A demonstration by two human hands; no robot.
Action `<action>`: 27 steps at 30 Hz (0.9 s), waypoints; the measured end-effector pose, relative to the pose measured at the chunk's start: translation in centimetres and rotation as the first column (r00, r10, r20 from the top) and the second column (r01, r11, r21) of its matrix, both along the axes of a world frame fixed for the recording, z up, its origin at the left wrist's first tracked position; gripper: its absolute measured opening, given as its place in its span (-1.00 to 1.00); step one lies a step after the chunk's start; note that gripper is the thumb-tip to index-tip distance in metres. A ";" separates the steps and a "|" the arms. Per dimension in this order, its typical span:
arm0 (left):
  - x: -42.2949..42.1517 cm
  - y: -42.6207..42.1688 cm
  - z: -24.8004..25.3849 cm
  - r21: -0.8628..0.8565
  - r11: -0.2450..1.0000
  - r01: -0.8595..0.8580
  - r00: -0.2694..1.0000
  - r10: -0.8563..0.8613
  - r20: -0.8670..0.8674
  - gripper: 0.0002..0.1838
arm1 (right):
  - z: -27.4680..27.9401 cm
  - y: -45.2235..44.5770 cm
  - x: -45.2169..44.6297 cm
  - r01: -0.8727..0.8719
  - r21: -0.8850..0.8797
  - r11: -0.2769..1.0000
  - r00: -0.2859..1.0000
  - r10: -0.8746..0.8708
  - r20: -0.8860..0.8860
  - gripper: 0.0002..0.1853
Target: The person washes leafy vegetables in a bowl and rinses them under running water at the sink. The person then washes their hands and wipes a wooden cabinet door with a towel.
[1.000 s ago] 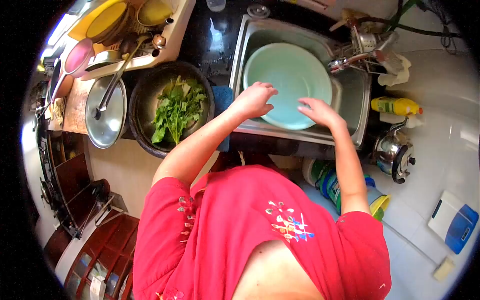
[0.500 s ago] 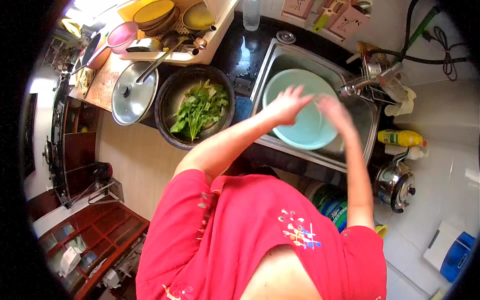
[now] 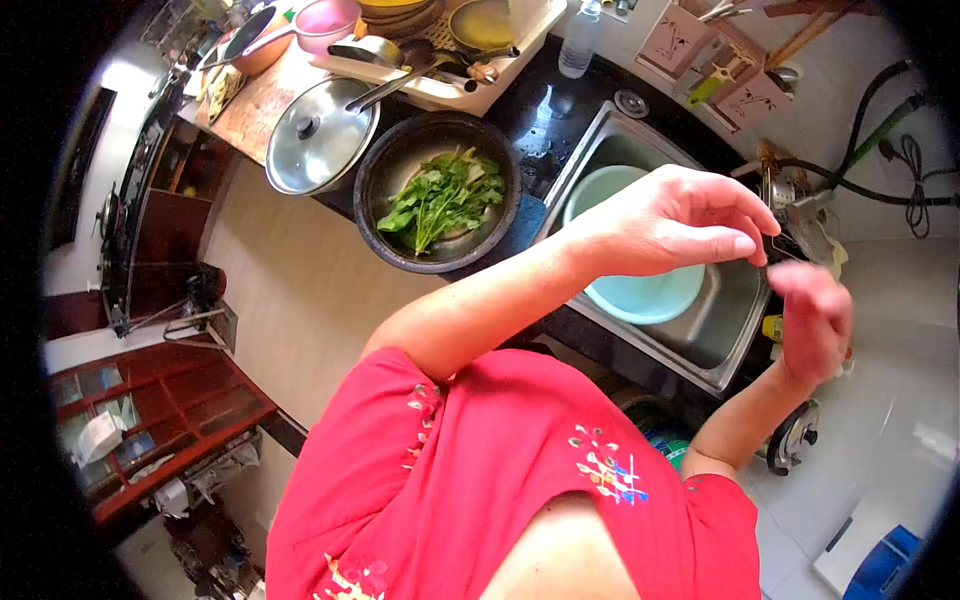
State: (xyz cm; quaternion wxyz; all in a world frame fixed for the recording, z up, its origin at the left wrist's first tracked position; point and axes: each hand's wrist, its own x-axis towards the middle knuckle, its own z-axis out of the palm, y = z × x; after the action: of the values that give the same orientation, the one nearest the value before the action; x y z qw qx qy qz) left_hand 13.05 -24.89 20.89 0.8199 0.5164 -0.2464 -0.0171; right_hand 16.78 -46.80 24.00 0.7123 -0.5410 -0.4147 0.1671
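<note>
My left hand [image 3: 690,222] is raised over the sink, its fingers loosely bent and the thumb apart, with nothing seen in it. Below it, a light teal plastic basin [image 3: 640,300] sits in the steel sink [image 3: 735,345], partly covered by the hand and forearm. My right hand [image 3: 815,320] is lifted past the sink's right edge, close to my left fingertips. Motion smears its curled fingers, and no object shows in it. Leafy greens [image 3: 440,200] lie in a dark round pan [image 3: 375,190] on the counter to the left.
A glass lid [image 3: 312,150] lies left of the pan. Behind it, a cream rack [image 3: 530,50] holds bowls and ladles. A plastic bottle [image 3: 580,45] stands by the wall. A kettle [image 3: 795,440] is on the right, partly behind my right arm.
Both hands have risen from over the basin and moved right, my right hand now beyond the sink's edge. The view has shifted, so the pan and sink appear further right.
</note>
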 end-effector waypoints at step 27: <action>-23.4 23.0 -6.8 0.579 0.630 -0.518 0.735 0.674 -0.076 -0.76 | -12.0 11.9 -0.5 0.636 -0.611 0.472 0.735 -0.127 0.666 -0.68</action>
State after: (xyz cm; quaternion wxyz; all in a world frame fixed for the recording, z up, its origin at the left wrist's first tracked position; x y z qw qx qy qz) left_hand -10.36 -1.92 14.13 0.6323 0.7620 0.0760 0.1177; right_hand 16.31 -34.93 12.00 0.2547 -0.9086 -0.3311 0.0072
